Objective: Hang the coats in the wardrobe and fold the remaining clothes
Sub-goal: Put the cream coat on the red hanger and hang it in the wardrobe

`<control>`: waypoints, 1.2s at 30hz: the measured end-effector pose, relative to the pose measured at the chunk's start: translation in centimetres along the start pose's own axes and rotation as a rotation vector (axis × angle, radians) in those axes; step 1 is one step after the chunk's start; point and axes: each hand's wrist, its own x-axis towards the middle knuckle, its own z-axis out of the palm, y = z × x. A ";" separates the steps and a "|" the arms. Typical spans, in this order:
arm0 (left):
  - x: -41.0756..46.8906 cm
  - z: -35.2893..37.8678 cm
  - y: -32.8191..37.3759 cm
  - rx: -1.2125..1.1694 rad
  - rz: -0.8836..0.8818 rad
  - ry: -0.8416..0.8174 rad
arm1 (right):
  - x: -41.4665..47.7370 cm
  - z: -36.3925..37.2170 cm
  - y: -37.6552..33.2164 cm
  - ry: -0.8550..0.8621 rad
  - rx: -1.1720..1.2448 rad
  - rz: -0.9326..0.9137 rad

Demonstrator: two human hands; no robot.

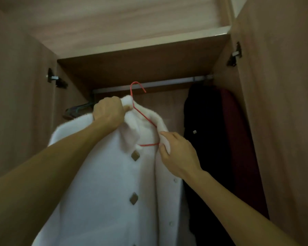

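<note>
white fluffy coat (pixel 103 192) on red wire hanger (pixel 144 116), left hand (pixel 109 112) and right hand (pixel 178 153) gripping its collar

White fluffy coat (pixel 103 192) w/ diamond buttons, on red wire hanger (pixel 144 119), hook below wardrobe rail (pixel 167 83), not hung yet

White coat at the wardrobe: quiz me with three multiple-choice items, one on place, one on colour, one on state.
1. Where do the dark garments hang?
A. right end of the rail
B. left end
C. top shelf

2. What colour is the hanger in the white coat?
A. blue
B. red
C. black

3. Is the hanger's hook on the rail?
A. yes, hooked over it
B. no, held in front of it, unhooked
C. cannot tell, it is hidden

Key:
1 A, the dark garments hang at the rail's right end.
2 B, the hanger wire in the white coat is red.
3 B, the left hand and right hand hold the coat, hook free.
</note>
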 end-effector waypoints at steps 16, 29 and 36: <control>17.2 10.8 9.2 0.079 0.287 0.240 | 14.0 5.6 10.2 0.141 -0.143 0.072; 24.6 19.8 16.8 0.138 0.345 0.254 | 22.6 7.3 16.1 0.128 -0.386 0.050; 25.9 22.7 19.2 0.171 0.351 0.298 | 24.2 7.4 17.7 0.096 -0.397 -0.022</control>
